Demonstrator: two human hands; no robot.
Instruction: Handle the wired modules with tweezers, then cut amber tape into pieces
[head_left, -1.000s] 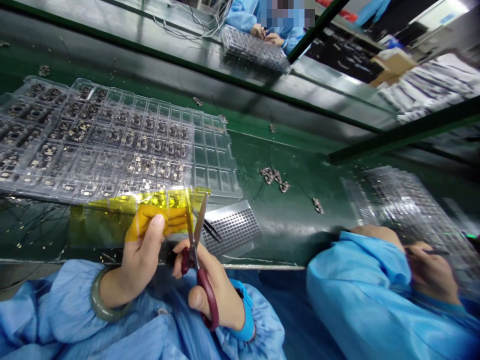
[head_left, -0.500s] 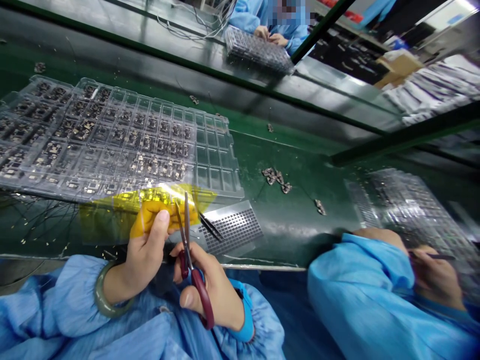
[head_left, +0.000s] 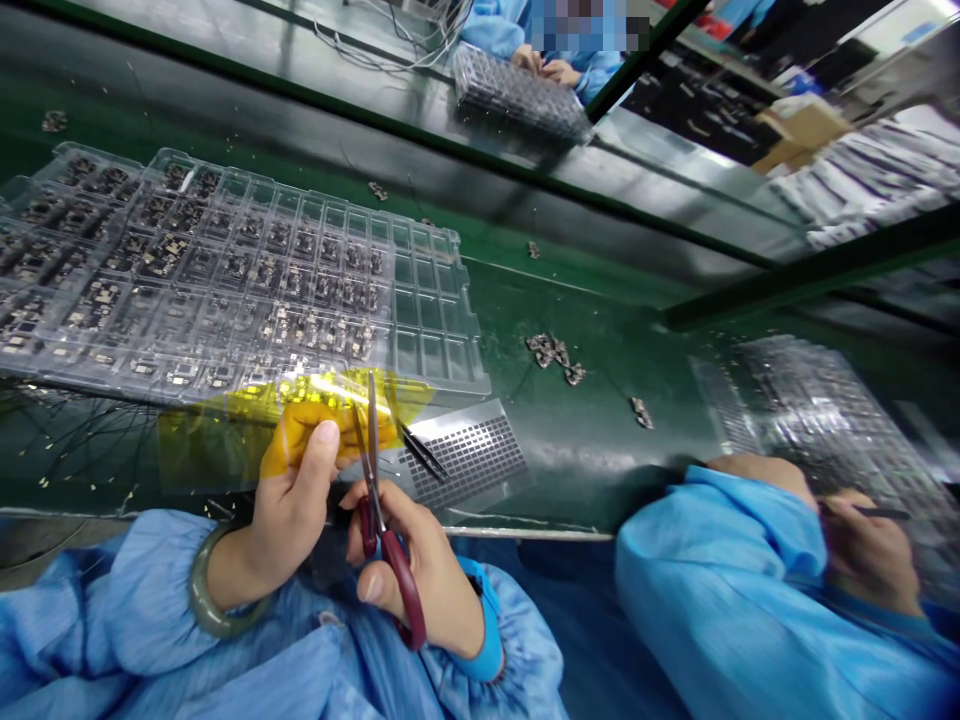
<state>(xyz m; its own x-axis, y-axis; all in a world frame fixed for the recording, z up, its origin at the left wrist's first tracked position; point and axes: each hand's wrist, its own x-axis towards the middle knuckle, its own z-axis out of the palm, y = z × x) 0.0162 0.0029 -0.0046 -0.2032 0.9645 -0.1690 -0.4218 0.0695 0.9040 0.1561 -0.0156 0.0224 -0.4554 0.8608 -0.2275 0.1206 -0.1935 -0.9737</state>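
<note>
My left hand [head_left: 292,490] pinches a translucent yellow film [head_left: 217,445], probably polyimide tape, whose upper part overlaps the front edge of a clear plastic tray [head_left: 442,355]. The tray's cells hold small circuit boards, and its right-hand columns look bare. My right hand [head_left: 424,570] is shut on red-handled scissors [head_left: 397,580], their nearly closed blades upright at the film's edge. Fine black tweezers [head_left: 424,452] lie on a perforated metal sheet [head_left: 480,462], just right of the film.
Loose small boards [head_left: 555,357] lie on the green bench mat. A co-worker in a blue gown [head_left: 720,570] works at the right beside another clear tray [head_left: 810,420]. Across a green-framed panel, another person's hands [head_left: 540,65] rest near a third tray [head_left: 521,95].
The scissor blades have closed from a wider V to nearly shut, and the scissors have shifted slightly left. The yellow film has moved slightly right.
</note>
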